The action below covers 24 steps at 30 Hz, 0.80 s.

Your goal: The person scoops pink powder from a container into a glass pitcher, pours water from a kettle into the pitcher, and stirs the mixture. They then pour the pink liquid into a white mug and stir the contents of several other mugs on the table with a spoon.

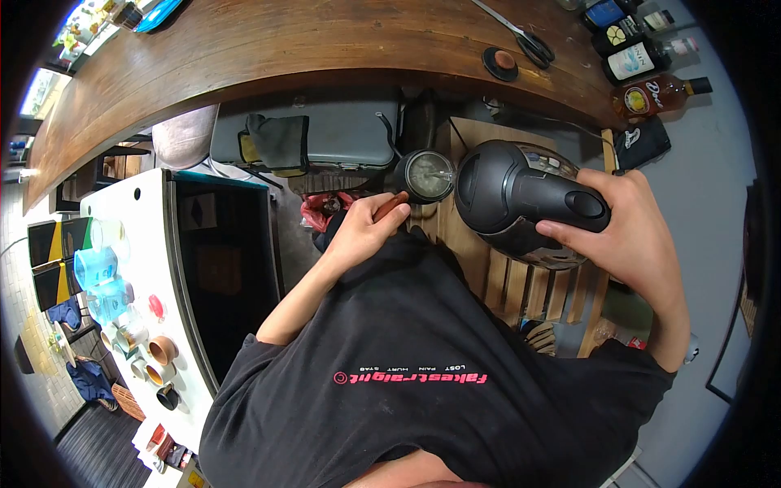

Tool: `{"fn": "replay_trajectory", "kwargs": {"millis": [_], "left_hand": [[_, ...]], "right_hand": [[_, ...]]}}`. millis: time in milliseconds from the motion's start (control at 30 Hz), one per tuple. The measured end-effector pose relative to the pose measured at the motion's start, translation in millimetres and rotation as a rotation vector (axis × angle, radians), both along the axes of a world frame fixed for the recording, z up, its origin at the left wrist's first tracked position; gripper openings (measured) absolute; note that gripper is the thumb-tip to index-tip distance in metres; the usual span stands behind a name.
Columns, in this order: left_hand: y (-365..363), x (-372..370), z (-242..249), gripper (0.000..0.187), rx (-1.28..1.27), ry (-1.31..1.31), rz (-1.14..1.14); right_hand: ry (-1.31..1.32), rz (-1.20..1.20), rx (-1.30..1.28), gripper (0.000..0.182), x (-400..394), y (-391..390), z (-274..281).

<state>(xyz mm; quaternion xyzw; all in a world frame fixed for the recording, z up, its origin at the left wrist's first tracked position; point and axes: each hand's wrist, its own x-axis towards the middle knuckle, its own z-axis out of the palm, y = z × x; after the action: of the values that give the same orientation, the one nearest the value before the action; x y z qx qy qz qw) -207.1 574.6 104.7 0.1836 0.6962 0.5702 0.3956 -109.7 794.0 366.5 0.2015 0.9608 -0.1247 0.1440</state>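
My right hand (630, 236) grips the handle of a black electric kettle (508, 191), holding it tilted over a slatted wooden stand (521, 285). My left hand (362, 232) is closed on the reddish wooden handle of a small dark round pot (429, 175), which sits just left of the kettle's body. The pot's round top looks greyish and shiny; I cannot tell what is inside. Both hands are out in front of my black T-shirt (423, 366), which hides what lies below them.
A curved wooden counter (285, 49) runs across the top, with scissors (525, 37) and a round coaster (499, 63). Several bottles (643, 61) stand at the top right. A grey case (325, 130) lies under the counter. A white shelf (138, 268) with cups stands left.
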Motion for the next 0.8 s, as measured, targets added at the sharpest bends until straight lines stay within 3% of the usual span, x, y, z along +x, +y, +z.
{"fn": "replay_trajectory", "kwargs": {"millis": [233,333,367,800], "left_hand": [[-1,3,-12,0.040,0.011,0.010,-0.001],[-3,3,-14,0.054,-0.045,-0.045,-0.065],[-2,4,-14,0.041,-0.017,-0.022,-0.040],[-7,7,-15,0.040,0.039,-0.030,-0.016]], "right_hand": [[0.025,0.025,0.059,0.043,5,-2,0],[0.005,0.014,0.047,0.044,4,-2,1],[-0.007,0.011,0.038,0.044,4,-1,1],[0.014,0.024,0.021,0.045,6,-3,0]]}}
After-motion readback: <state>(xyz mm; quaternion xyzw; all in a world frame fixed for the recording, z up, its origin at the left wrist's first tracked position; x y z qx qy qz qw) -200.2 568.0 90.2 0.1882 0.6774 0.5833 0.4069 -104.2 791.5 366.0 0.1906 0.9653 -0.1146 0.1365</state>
